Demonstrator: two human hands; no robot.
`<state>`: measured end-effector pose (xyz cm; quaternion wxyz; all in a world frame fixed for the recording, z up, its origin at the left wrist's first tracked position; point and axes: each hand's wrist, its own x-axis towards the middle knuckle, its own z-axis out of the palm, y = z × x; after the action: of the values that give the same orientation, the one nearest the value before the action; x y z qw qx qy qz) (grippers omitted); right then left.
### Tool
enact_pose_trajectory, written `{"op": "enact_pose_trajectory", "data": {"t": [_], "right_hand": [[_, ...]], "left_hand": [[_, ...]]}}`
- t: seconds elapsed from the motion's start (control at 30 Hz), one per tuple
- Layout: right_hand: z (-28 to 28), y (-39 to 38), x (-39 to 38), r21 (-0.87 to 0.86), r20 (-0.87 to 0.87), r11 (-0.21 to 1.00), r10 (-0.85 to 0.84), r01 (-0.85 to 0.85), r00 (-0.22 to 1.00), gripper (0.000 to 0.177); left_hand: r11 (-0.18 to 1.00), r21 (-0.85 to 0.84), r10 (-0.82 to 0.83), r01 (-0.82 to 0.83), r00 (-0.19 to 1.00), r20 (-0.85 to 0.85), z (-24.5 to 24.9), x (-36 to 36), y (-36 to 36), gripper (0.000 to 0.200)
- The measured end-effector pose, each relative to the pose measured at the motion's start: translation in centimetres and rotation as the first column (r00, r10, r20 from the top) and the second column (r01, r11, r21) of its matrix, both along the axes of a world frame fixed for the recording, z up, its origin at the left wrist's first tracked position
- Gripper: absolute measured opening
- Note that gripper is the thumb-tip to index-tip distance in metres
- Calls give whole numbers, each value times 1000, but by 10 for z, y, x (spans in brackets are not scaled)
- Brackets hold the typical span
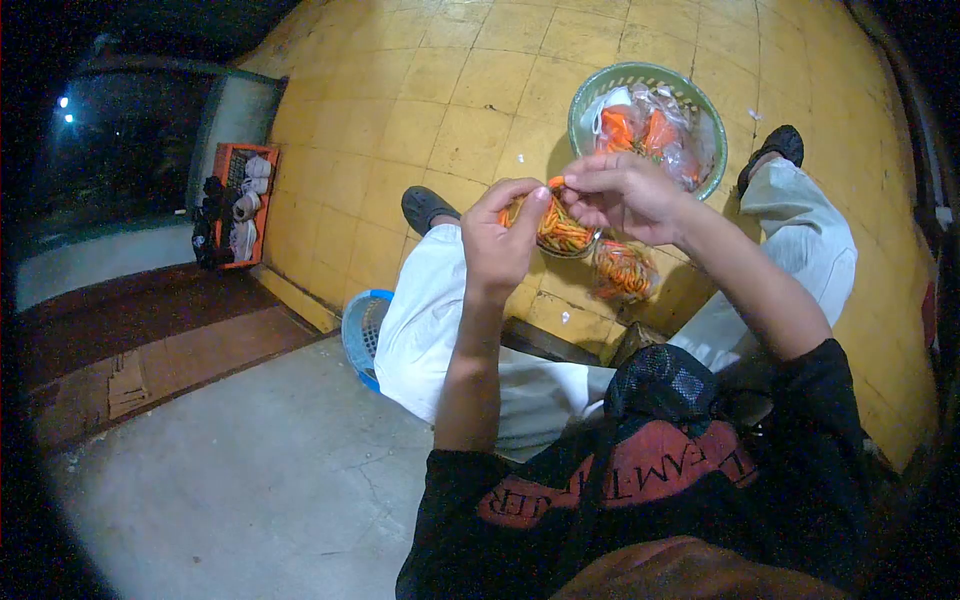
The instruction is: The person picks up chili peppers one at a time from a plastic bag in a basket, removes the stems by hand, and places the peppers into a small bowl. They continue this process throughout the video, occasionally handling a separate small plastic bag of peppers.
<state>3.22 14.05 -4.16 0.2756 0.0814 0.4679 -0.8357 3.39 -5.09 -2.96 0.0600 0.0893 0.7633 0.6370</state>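
Between the fingertips of both hands is a small orange chili pepper point(557, 183), mostly covered by the fingers. My left hand point(502, 240) pinches it from the left with the thumb on top. From the other side, the closed fingers of my right hand point(632, 198) grip it. Just beneath the hands sits a container of orange and green chili peppers point(566, 236), partly hidden by the left hand. Close beside it on the floor rests a clear plastic bag of chili peppers point(625, 270).
A green basket point(583, 140) holding plastic bags stands beyond my right hand on the yellow tiled floor point(400, 130). By my left leg is a blue basket point(358, 335). An orange crate of shoes point(262, 205) stands at the far left.
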Motion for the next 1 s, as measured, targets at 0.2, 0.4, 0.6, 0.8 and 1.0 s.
{"op": "enact_pose_trajectory", "data": {"t": [0.2,0.4,0.6,0.8,1.0], "right_hand": [[-21,-1,-2,-45,84,998,-44,48,995,22],[-29,10,8,907,-341,417,639,62,690,37],[15,82,-8,985,-171,86,530,148,830,31],[29,79,1,563,-815,563,255,605,521,22],[25,77,2,578,-816,553,409,600,408,19]], "left_hand": [[983,104,121,-154,956,266,13,-7,-13,10],[980,-192,59,-62,998,-20,13,-16,20,27],[984,-54,-174,171,984,-46,12,-25,69,50],[959,-47,-281,280,960,-10,10,-27,83,57],[932,-10,-363,363,931,-22,8,-23,94,57]]}}
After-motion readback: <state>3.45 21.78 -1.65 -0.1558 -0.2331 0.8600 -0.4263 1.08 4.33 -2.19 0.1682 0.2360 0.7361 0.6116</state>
